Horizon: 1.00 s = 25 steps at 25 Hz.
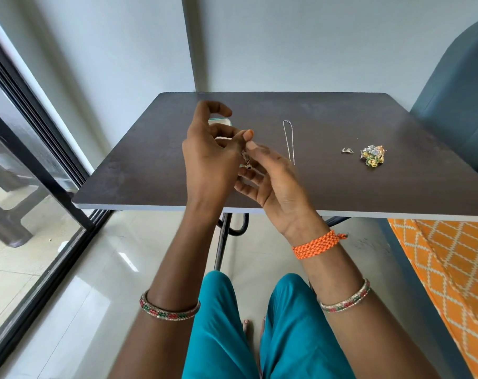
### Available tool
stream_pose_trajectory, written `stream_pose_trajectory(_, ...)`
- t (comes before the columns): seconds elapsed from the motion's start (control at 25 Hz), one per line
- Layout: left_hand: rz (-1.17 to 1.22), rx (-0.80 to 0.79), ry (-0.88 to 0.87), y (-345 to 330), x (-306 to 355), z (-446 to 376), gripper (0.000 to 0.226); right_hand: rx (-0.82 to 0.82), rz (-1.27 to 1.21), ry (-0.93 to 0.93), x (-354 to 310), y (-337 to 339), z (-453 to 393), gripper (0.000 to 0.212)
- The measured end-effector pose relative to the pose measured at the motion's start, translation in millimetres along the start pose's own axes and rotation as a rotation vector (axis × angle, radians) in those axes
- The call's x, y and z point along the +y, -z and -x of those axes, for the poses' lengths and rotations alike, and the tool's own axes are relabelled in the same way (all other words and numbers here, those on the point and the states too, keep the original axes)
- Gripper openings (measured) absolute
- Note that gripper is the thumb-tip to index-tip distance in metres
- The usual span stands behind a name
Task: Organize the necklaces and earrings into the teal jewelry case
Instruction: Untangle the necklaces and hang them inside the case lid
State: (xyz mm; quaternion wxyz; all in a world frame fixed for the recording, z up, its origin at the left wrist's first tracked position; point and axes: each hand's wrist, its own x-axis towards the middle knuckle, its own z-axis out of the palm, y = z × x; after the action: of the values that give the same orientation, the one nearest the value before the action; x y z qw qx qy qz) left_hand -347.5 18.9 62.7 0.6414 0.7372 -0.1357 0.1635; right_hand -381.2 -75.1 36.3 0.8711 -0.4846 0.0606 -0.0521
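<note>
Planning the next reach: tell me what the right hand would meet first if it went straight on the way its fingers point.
The right hand points up-left, so it would first meet the left hand, already touching it around the small pendant.

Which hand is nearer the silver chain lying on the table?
Right. The right hand is just left of the silver chain, its fingertips close to it. The left hand is farther left, beyond the right hand's fingers.

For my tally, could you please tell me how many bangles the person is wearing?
2: one bangle on the left forearm, one bangle on the right forearm. The right wrist also carries an orange braided band.
</note>
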Motion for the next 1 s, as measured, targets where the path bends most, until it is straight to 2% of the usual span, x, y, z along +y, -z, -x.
stream_pose_trajectory(0.16,0.041,0.027,0.022,3,-4,1,0.030,0.145,0.253,0.116,3,3,-3,0.001)
stream_pose_trajectory(0.24,0.100,0.087,0.033,4,-10,1,0.032,0.184,0.389,0.200,0,6,-3,0.002)
stream_pose_trajectory(0.32,0.177,0.105,0.057,5,-14,1,0.032,0.147,0.439,0.264,-2,3,-1,0.009)
stream_pose_trajectory(0.4,0.337,0.082,0.162,6,-16,0,0.029,0.049,0.475,0.292,0,0,1,0.016)
stream_pose_trajectory(0.48,0.583,0.064,0.374,8,-17,-2,0.025,-0.036,0.576,0.339,4,0,0,0.023)
stream_pose_trajectory(0.56,0.800,0.036,0.536,10,-20,-2,0.022,-0.055,0.691,0.395,9,5,-3,0.024)
stream_pose_trajectory(0.6,0.841,0.031,0.559,9,-22,-1,0.021,-0.043,0.734,0.416,12,8,-5,0.022)
stream_pose_trajectory(0.68,0.812,0.052,0.528,5,-25,2,0.020,-0.009,0.764,0.436,16,12,-9,0.014)
stream_pose_trajectory(0.8,0.585,0.045,0.359,5,-27,5,0.019,0.014,0.778,0.407,16,17,-9,0.008)
stream_pose_trajectory(0.88,0.391,-0.047,0.238,11,-25,2,0.020,-0.029,0.732,0.286,11,19,-7,0.005)
stream_pose_trajectory(1.0,0.207,-0.140,0.127,18,-21,-1,0.022,-0.070,0.533,0.110,1,16,-6,0.011)
